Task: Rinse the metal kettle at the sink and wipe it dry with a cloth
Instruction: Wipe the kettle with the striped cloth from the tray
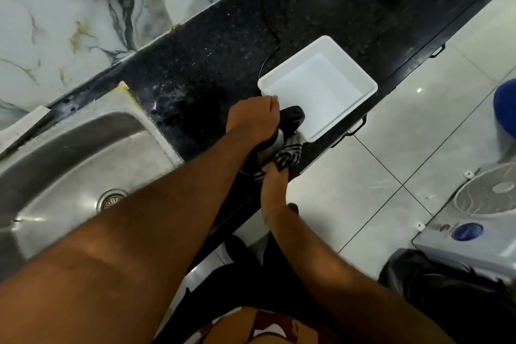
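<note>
Both hands grip: left hand [252, 117] apparently clasps kettle [290, 117]; right hand [275, 180] clutches cloth [289, 152].

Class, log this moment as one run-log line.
phase: drying | left hand: steadying kettle | right hand: wiping with striped cloth | place: counter

My left hand [252, 120] and the striped cloth [289, 152] cover most of the kettle [291, 117]; the sink [69, 153] runs off the left edge.
</note>
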{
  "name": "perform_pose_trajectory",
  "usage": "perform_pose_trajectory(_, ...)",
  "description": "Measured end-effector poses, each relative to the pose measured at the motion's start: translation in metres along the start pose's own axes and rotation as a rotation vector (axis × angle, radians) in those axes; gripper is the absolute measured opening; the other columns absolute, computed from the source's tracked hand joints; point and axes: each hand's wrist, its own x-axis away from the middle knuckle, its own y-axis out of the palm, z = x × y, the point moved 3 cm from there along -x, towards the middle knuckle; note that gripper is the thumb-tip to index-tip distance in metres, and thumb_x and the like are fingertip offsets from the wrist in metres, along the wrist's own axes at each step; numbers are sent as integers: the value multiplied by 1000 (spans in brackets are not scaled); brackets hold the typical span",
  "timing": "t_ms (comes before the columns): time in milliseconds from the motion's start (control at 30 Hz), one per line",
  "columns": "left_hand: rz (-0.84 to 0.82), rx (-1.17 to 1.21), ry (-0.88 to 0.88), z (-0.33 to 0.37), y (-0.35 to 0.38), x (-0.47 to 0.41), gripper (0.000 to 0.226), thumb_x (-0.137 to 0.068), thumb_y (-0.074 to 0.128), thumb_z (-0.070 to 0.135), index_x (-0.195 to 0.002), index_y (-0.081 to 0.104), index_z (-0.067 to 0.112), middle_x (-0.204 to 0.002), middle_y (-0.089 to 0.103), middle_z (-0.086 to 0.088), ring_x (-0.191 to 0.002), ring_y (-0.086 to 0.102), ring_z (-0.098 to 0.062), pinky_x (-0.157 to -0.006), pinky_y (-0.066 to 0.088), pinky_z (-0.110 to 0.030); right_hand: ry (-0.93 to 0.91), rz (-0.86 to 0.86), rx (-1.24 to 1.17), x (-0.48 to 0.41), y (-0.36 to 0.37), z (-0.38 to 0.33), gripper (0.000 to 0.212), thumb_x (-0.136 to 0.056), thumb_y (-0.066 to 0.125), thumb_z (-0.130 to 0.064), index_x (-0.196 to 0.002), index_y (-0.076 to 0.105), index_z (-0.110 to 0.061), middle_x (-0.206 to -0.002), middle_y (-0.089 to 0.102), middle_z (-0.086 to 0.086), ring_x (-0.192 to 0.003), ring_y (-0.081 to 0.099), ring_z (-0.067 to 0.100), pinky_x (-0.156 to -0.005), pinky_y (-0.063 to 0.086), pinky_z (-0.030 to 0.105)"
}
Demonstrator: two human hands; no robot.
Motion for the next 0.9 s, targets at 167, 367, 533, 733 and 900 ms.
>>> perform_pose_trajectory(167, -8, -4, -7, 0, 0, -3, 58, -114, 26, 44, -108, 75, 14, -109, 77, -13, -99, 71, -37, -79, 40, -39, -208, -208, -87, 69, 27, 15, 70, -95, 61, -24, -161, 38, -21, -154, 57, 6, -140, 56, 27, -120, 46, 46)
perform_pose_trajectory(367, 8, -26, -8, 2, -4, 1, 56, -114, 27, 43, -109, 74, 14, -112, 77, -13, -102, 71, -38, -79, 39, -39, -165, 37, -196, -5, 18, -8, 51, -92, 57, -40, -135, 65, -15, -128, 68, 10, -112, 65, 23, -115, 50, 47)
perform_pose_trajectory(533, 13, -37, -16, 1, -3, 0, 56, -114, 26, 43, -112, 74, 15, -115, 77, -14, -104, 71, -40, -85, 47, -43, 49, 80, -296, 35, 25, 25, 28, -101, 56, -36, -120, 67, -18, -116, 72, 4, -101, 67, 18, -115, 49, 45)
perform_pose_trajectory(733, -50, 11, -52, -1, -4, -4, 53, -114, 28, 42, -123, 73, 15, -125, 74, -15, -114, 68, -42, -90, 46, -43, -12, 30, -418, 75, 70, 12, 62, -85, 67, -47, -134, 63, -9, -128, 71, 15, -119, 67, 31, -117, 48, 47)
perform_pose_trajectory(900, -7, 19, -55, -2, -6, -2, 53, -114, 27, 43, -119, 72, 15, -122, 75, -14, -111, 69, -40, -84, 42, -41, -146, 299, -394, 29, 65, -10, 88, -79, 53, -62, -152, 52, -14, -147, 64, 12, -132, 63, 30, -116, 49, 49)
